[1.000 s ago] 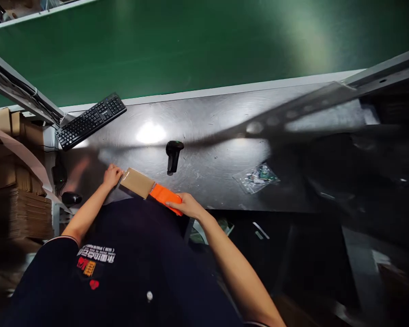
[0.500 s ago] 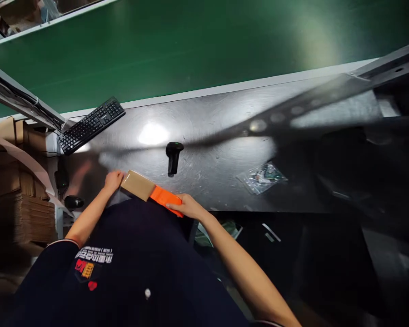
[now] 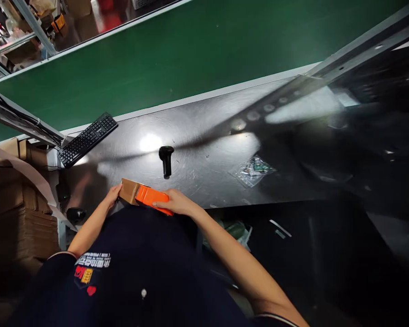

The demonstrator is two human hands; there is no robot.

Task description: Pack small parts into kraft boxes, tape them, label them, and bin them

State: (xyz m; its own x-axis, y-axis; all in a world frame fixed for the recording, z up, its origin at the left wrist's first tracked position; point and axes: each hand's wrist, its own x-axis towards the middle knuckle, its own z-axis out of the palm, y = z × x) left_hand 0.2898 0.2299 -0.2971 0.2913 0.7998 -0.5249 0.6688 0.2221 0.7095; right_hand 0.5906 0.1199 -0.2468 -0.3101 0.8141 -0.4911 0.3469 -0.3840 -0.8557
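Observation:
A small brown cardboard box (image 3: 128, 190) lies at the near edge of the steel worktable (image 3: 204, 136), close to my body. My left hand (image 3: 112, 195) grips its left end with curled fingers. My right hand (image 3: 175, 202) is closed on an orange tape dispenser (image 3: 150, 197) that rests on top of the box and covers most of its right part. A black handheld scanner (image 3: 165, 159) stands on the table just beyond the box.
A black keyboard (image 3: 87, 139) lies at the table's far left. A clear bag with a green part (image 3: 252, 169) sits to the right. A green conveyor belt (image 3: 191, 50) runs behind the table. Stacked cardboard (image 3: 10, 200) fills the left side. A metal bar (image 3: 327, 68) crosses overhead.
My right hand has slid the orange dispenser leftward over the box, so less cardboard shows. My left hand stays on the box's left end. The view has tilted and shifted.

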